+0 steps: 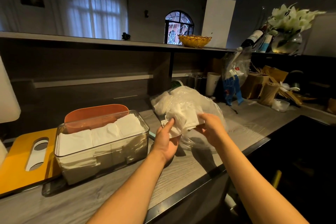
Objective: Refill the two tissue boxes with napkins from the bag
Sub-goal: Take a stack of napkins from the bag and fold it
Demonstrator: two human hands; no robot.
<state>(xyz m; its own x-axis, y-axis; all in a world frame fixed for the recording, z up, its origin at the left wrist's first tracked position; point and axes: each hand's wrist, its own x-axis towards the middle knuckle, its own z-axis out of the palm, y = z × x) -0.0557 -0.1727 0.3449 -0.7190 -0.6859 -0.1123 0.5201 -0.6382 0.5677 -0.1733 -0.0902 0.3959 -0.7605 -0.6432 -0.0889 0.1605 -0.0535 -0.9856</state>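
Observation:
A clear plastic bag (189,102) of white napkins lies on the wooden counter at centre. At its mouth both hands hold a bunch of napkins (181,122). My left hand (166,138) cups the bunch from below with its thumb on top. My right hand (211,127) pinches the bunch from the right. To the left stands a clear tissue box (101,158) with its lid off, filled with folded white napkins. An orange tissue box (91,112) stands just behind it, its inside hidden.
A yellow lid (21,160) with an oval slot lies left of the clear box. The counter's right end holds paper cups (212,83), brown packaging and a small plastic tub. The shelf above carries a yellow basket (194,40), a bottle and a flower vase. A dark drop lies right of the counter edge.

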